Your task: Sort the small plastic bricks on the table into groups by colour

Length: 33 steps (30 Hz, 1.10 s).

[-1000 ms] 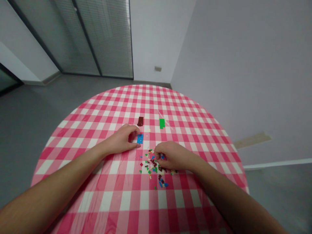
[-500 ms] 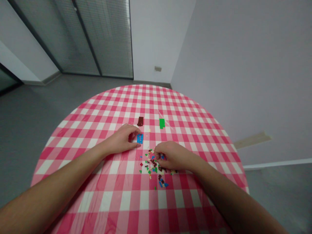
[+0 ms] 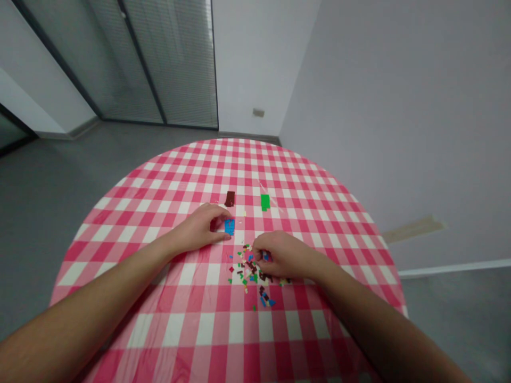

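Observation:
My left hand [image 3: 204, 227] rests on the checked cloth, thumb and forefinger curved round a flat rectangle of blue toy bricks [image 3: 229, 227]. The fingertips meet its near and far edges. My right hand [image 3: 279, 254] is closed over the right side of a scattered pile of tiny mixed bricks [image 3: 250, 270], coloured brown, green, blue, red and pale. Its fingertips are turned down and partly hidden, so whatever they pinch does not show. Just nearer to me than the pile lies a small cluster of blue and dark bricks [image 3: 266, 299].
Beyond my hands sit a dark brown block of bricks [image 3: 230, 198] and a bright green one [image 3: 265, 201]. A red-and-white checked tablecloth [image 3: 191, 330] covers the round table. Pale walls and a glass partition [image 3: 175, 64] stand past its far edge.
The blue rectangle looks a little more compact, with fewer gaps between its pieces. Both hands have stayed almost in place.

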Motion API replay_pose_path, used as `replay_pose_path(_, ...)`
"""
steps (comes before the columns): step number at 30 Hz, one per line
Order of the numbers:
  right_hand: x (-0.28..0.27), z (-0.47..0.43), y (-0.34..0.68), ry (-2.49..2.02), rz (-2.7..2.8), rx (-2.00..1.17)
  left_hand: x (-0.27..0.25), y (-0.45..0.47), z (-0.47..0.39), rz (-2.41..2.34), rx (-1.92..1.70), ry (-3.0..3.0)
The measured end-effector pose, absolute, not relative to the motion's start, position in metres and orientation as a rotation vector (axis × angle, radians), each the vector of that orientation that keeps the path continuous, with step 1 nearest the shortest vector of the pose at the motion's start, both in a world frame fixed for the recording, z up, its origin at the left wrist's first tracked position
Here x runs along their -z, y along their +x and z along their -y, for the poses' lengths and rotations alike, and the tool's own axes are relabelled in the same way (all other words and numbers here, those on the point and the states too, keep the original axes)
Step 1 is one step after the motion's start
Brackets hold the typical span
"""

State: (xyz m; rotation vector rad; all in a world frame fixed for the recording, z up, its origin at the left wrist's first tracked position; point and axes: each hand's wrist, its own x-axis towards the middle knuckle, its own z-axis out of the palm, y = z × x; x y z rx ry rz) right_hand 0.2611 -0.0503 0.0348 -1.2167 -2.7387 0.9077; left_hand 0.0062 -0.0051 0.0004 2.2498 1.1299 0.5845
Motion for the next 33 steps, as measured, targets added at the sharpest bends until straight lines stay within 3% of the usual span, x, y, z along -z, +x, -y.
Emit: replay_pose_path(33,-0.0338,0.0494,0.2621,-1.225,2.726,-0.878,0.0004,0.0077,0.0042,-1.084,-0.609,2.308)
